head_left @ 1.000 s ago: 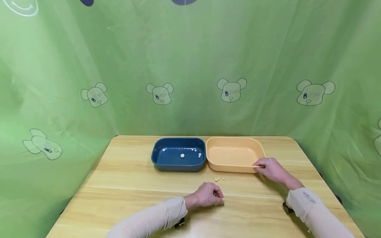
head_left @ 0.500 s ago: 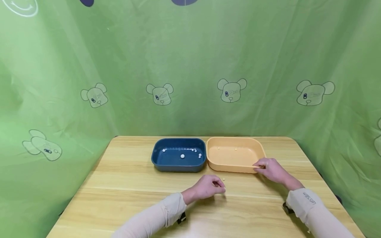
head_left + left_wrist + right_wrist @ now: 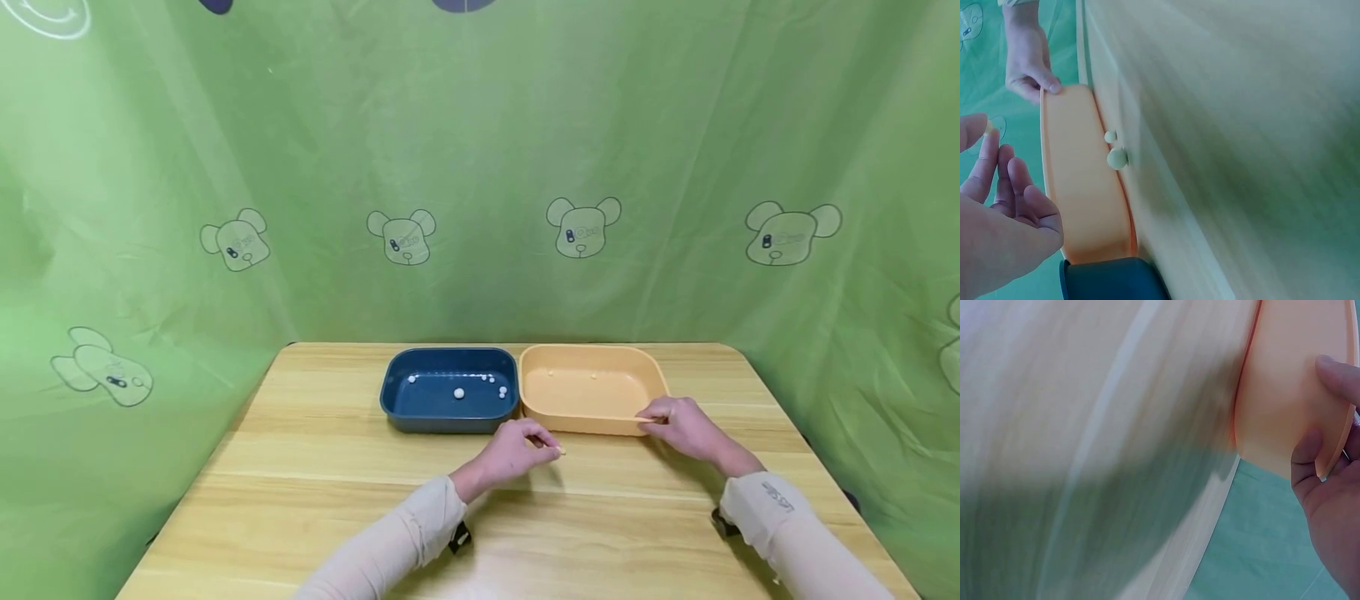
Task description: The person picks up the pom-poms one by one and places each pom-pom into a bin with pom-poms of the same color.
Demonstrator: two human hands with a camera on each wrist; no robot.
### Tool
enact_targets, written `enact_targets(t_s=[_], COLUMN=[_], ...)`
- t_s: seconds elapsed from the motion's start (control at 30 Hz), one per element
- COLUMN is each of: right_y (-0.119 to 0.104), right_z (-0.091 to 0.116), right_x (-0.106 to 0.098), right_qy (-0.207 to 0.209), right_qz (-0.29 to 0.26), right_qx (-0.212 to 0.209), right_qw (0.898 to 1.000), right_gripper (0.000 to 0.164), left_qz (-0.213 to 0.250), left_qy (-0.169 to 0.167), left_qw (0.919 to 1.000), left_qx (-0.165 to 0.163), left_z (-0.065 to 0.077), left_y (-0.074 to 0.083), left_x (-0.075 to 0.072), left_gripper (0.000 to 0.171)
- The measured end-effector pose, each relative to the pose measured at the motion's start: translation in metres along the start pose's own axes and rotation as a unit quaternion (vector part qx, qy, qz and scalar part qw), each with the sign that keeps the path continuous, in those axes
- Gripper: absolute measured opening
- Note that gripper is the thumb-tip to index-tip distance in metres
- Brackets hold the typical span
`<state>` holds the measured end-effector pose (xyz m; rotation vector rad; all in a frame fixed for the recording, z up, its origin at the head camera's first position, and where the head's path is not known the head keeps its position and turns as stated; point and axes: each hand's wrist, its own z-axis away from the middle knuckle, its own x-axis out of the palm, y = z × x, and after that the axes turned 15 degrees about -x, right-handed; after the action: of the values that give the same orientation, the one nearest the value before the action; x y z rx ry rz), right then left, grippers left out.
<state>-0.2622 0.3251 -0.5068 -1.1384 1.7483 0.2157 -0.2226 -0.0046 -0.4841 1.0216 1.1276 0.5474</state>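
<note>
Yellow bead (image 3: 989, 127) pinched in left hand (image 3: 516, 448), 5 o'clock of head view | right hand (image 3: 681, 427) grips orange tray (image 3: 588, 425) at its 4 o'clock | step: seemingly gathering | next: probably a careful lift towards 2 o'clock

Green curtain (image 3: 480, 125) behind wood-grain table (image 3: 322, 450); outlined bear heads (image 3: 581, 233) printed across it, white smiley (image 3: 48, 18) upper left.

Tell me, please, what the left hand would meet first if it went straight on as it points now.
Probably the orange tray, near the corner that the right hand holds. Height is unclear: if the left hand is above the orange tray, it may reach the right hand first.
</note>
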Motion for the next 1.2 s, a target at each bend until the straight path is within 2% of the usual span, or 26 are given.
enact_targets(t_s=[0.33, 0.67, 0.8, 1.2], right_y=[0.005, 0.004, 0.006, 0.005], right_z=[0.001, -0.001, 0.000, 0.000], right_x=[0.001, 0.000, 0.001, 0.000], right_qy=[0.002, 0.014, 0.017, 0.016], right_qz=[-0.006, -0.009, -0.011, -0.013], right_qx=[0.003, -0.010, -0.016, -0.009], right_qw=[1.000, 1.000, 1.000, 1.000], right_gripper=[0.016, 0.016, 0.016, 0.014], left_qz=[0.033, 0.033, 0.033, 0.031], left_qy=[0.009, 0.038, 0.057, 0.086], left_qw=[0.9994, 0.9987, 0.9978, 0.9958], left_qx=[-0.008, 0.007, 0.002, 0.005], left_z=[-0.007, -0.021, -0.028, -0.041], left_y=[0.003, 0.011, 0.010, 0.008], left_x=[-0.004, -0.011, -0.012, -0.018], left_gripper=[0.005, 0.007, 0.007, 0.008])
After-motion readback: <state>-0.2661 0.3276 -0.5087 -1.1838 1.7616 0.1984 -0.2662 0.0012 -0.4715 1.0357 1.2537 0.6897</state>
